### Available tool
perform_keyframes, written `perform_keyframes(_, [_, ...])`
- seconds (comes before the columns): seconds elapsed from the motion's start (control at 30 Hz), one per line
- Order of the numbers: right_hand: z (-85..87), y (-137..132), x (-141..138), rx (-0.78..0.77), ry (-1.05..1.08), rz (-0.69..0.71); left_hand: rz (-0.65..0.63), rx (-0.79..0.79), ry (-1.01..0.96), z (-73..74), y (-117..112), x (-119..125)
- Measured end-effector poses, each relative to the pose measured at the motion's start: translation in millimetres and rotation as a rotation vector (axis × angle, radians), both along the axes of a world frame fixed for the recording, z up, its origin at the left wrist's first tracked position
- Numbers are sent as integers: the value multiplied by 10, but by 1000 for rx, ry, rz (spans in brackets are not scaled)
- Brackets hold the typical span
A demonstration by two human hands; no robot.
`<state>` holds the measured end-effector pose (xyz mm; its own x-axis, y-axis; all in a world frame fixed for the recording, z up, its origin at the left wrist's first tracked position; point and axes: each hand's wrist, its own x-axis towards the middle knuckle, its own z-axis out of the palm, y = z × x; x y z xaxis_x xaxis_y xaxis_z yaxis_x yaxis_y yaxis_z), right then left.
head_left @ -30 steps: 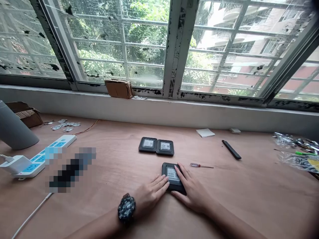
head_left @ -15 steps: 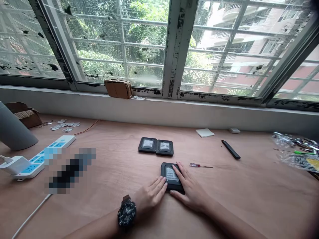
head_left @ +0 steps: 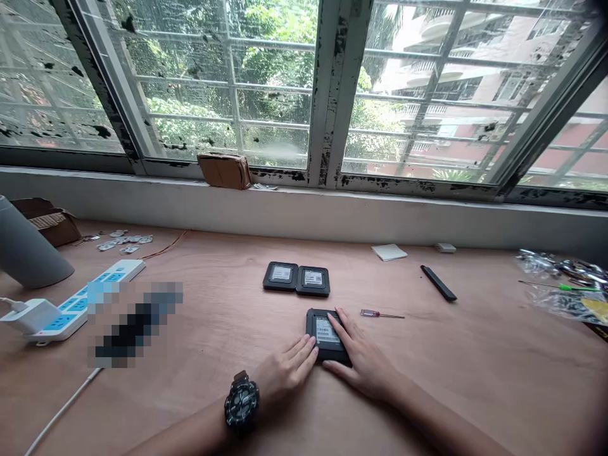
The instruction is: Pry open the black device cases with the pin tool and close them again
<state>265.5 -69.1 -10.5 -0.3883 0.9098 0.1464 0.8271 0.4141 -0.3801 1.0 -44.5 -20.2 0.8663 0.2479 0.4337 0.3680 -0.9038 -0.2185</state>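
Observation:
A black solid-state drive (head_left: 327, 331) with a white printed label lies flat on the table in front of me. My left hand (head_left: 289, 368), a black watch on its wrist, rests with straight fingers against the drive's left edge. Across the drive's right side lies my right hand (head_left: 357, 358), thumb at the near edge and fingers reaching over to the far edge. Its fingers are stretched and spread, covering part of the label. Beyond the hands, two similar drives (head_left: 280, 277) sit side by side. A small screwdriver (head_left: 381, 314) with a clear reddish handle lies right of the drive.
On the left are a white power strip (head_left: 126, 269), a plugged-in charger (head_left: 38, 315), a pixelated dark object (head_left: 130, 332) and a grey cylinder (head_left: 31, 244). Rightward lie a black bar (head_left: 437, 283), a white pad (head_left: 389, 253) and plastic bags (head_left: 565, 297). A cardboard box (head_left: 224, 171) stands on the sill.
The view has shifted very slightly. Both hands stay in the same place on the drive, and nothing else has visibly moved.

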Motion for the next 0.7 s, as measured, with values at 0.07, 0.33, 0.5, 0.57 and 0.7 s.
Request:
perform_keyframes(0.07, [17, -10, -17, 23, -18, -5, -6, -19, -26, -3, 18, 0])
perform_keyframes(0.33, [205, 113, 363, 207, -14, -71, -18, -143, -159, 168, 260, -198])
perform_keyframes(0.5, [119, 284, 854, 294, -40, -307, 111, -255, -160, 227, 322, -249])
perform_keyframes(0.57, [59, 309, 935, 232, -55, -287, 135, -312, -171, 216, 311, -223])
perform_keyframes(0.7, [17, 316, 931, 187, -3, -292, 150, -383, -184, 182, 284, -191])
